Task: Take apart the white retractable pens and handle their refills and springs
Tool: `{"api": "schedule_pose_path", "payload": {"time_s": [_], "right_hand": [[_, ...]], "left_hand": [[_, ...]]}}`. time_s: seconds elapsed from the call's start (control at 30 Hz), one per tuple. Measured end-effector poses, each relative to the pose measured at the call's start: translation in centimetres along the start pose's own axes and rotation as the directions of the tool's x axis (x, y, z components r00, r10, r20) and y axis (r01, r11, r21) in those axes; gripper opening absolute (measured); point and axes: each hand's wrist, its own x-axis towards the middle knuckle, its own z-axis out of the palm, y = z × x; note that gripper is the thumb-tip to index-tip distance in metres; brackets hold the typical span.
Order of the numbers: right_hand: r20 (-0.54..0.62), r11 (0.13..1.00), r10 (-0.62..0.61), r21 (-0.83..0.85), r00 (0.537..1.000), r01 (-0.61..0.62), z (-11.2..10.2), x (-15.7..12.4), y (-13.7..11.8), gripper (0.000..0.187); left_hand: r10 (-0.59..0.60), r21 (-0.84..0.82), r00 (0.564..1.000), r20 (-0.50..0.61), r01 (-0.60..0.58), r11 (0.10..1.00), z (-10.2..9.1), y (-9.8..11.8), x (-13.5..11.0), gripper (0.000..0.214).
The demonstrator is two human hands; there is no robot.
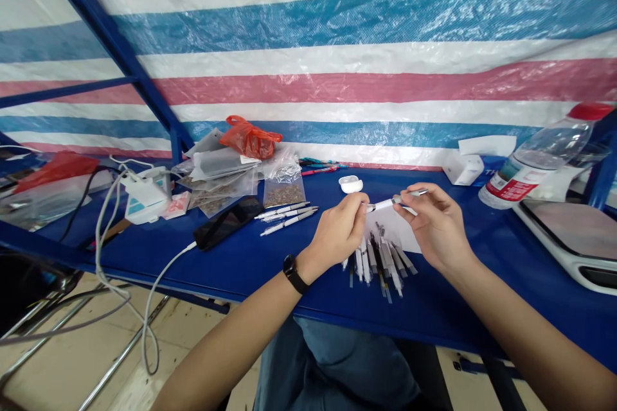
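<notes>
Both hands meet above the blue table. My left hand pinches one end of a white pen barrel, fingers closed round it. My right hand grips a thin metal-tipped pen part at the barrel's other end. Below the hands lies a pile of several pen parts on a white sheet. Three assembled white pens lie to the left. A black band sits on my left wrist.
A black phone with a white cable, a charger, clear bags of small parts, an orange bag, a white earbud case, a water bottle and a white tray lie around. A striped tarp hangs behind.
</notes>
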Motion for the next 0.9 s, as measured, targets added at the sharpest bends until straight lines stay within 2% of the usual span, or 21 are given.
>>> {"api": "schedule_pose_path", "payload": {"time_s": [0.13, 0.4, 0.57, 0.73, 0.9], "right_hand": [[-0.061, 1.000, -0.010, 0.020, 0.998, 0.011, -0.08, 0.15, 0.00, 0.033], [-0.158, 0.997, 0.024, 0.070, 0.987, -0.013, 0.02, 0.34, -0.16, 0.043], [-0.142, 0.998, 0.013, 0.058, 0.990, -0.005, 0.02, 0.28, -0.15, 0.046], [-0.118, 0.999, -0.013, 0.030, 0.993, 0.017, -0.34, 0.45, 0.17, 0.041], [-0.132, 0.999, -0.008, 0.036, 0.991, 0.012, -0.45, 0.55, 0.36, 0.040]], "left_hand": [[0.014, 0.023, 0.999, -0.037, -0.014, 1.000, 0.13, -0.15, -0.02, 0.018], [0.071, 0.114, 0.997, 0.039, -0.075, 0.991, 0.09, -0.36, -0.05, 0.029], [0.100, 0.114, 0.995, 0.003, -0.100, 0.989, -0.07, -0.24, -0.08, 0.034], [0.124, 0.087, 0.991, -0.058, -0.119, 0.989, -0.19, 0.31, -0.02, 0.024], [0.160, 0.134, 0.982, -0.097, -0.146, 0.980, 0.02, 0.31, 0.00, 0.023]]}}
